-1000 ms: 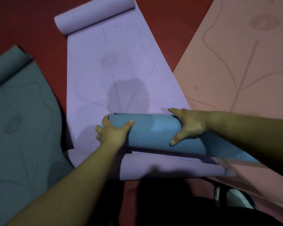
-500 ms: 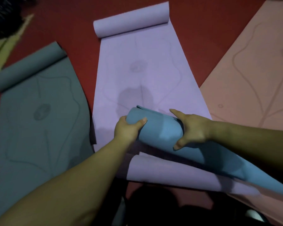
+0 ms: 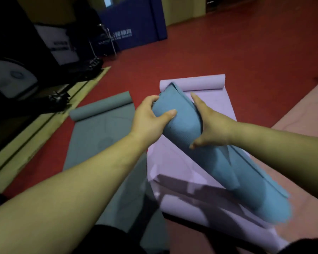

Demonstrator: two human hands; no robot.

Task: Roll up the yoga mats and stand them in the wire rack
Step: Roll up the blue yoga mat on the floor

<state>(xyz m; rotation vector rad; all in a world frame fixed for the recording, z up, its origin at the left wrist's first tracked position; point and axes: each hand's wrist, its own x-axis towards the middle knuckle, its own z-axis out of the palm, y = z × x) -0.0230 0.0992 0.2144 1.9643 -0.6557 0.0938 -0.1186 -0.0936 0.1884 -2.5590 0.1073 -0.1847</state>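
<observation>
A rolled blue yoga mat [image 3: 222,162] is lifted off the floor, tilted with its far end up and its near end blurred at lower right. My left hand [image 3: 149,118] grips the upper end, thumb across the roll. My right hand [image 3: 209,125] grips it from the right side just below. Under it a lilac mat [image 3: 215,99] lies flat, its far end curled. A grey-green mat [image 3: 103,125] lies flat to the left, far end also curled. A pink mat [image 3: 305,114] lies at the right edge. No wire rack is clearly visible.
Red floor [image 3: 228,48] stretches ahead. Dark equipment and a metal stand [image 3: 103,41] crowd the far left, in front of a blue padded panel [image 3: 134,24]. A yellow-green strip [image 3: 44,125] runs diagonally along the left.
Both hands have lifted the blue roll off the lilac mat and tipped its far end upward. The view has risen from the floor mats to take in the room.
</observation>
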